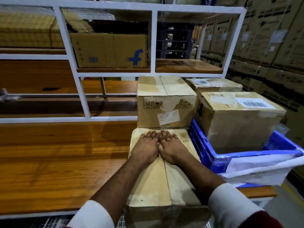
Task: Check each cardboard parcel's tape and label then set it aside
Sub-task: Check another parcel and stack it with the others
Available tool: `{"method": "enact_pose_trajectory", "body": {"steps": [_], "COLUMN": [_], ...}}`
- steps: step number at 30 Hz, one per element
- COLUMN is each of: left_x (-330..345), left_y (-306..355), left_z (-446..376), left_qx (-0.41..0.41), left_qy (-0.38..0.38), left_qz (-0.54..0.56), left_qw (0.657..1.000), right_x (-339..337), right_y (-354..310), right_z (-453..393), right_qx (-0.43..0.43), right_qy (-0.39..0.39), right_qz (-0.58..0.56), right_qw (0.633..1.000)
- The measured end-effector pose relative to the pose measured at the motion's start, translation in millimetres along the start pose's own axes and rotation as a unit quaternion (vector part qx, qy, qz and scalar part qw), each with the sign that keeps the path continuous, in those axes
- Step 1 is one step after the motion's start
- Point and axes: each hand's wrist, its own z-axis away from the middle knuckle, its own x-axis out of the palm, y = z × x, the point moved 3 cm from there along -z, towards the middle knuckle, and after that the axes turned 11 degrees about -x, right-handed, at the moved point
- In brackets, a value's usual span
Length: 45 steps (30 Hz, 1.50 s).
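Observation:
A long cardboard parcel (158,183) lies in front of me on the wooden table, taped down its middle seam. My left hand (145,146) and my right hand (171,145) press flat on its far end, side by side over the tape, fingers straight. Directly behind it stands a second parcel (166,102) with a white label on its near face and handling symbols above. To the right, a third parcel (236,119) with a barcode label on top sits in a blue crate (205,150).
A fourth labelled box (213,84) stands behind the crate. A white metal rack (82,96) rises behind the table (57,162), holding a box with a blue logo (110,50). Stacked cartons (271,38) line the right wall. A white sack (263,170) hangs by the crate.

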Motion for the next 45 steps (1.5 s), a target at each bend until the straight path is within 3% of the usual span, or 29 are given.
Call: {"method": "enact_pose_trajectory", "body": {"steps": [6,17,23,32,37,41,45], "left_x": [-11,-4,-4,-2,-6,-4,-7], "left_y": [-13,-33,3,6,-21,-25,-20], "left_z": [9,27,42,48,77,85,85], "left_qx": [-0.033,-0.063,0.011,0.005,-0.062,-0.06,-0.068], "left_qy": [0.002,0.022,-0.022,-0.026,0.026,0.043,0.044], "left_qz": [0.027,0.044,0.06,0.04,0.048,0.037,0.013], "left_qw": [0.999,0.997,0.998,0.999,0.997,0.997,0.997], "right_x": [-17,-25,-18,-9,-17,-13,-20], "right_y": [22,27,-13,-10,12,12,10], "right_z": [15,39,37,44,78,93,90], "right_qx": [0.028,0.066,-0.012,-0.012,0.045,0.033,0.047], "right_qy": [-0.055,-0.034,-0.014,-0.015,-0.01,0.025,0.003], "right_qz": [0.004,0.029,0.034,0.027,0.024,0.017,0.038], "right_qw": [0.998,0.997,0.999,0.999,0.999,0.999,0.998]}}
